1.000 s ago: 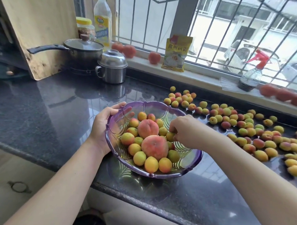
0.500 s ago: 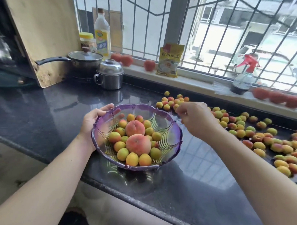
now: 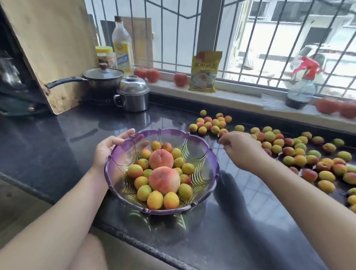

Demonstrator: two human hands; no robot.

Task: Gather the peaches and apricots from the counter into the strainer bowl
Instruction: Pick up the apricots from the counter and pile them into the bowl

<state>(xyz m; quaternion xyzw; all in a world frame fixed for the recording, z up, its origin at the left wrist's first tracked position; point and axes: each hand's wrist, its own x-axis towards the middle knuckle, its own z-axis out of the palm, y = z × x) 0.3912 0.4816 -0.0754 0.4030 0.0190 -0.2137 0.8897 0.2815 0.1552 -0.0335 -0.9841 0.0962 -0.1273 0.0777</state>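
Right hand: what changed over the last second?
The right hand left the purple translucent strainer bowl, where it was setting down fruit, and moved right toward the small yellow-red apricots scattered on the dark stone counter; it grips nothing visible now. The left hand holds the bowl's rim as before, and the two large peaches lie unchanged.

I see the bowl (image 3: 209, 156) near the counter's (image 3: 51, 146) front edge, two peaches (image 3: 164, 179) and apricots inside. Loose apricots (image 3: 299, 159) lie right of it. A pan (image 3: 103, 78) and pot (image 3: 133, 95) stand behind, left.
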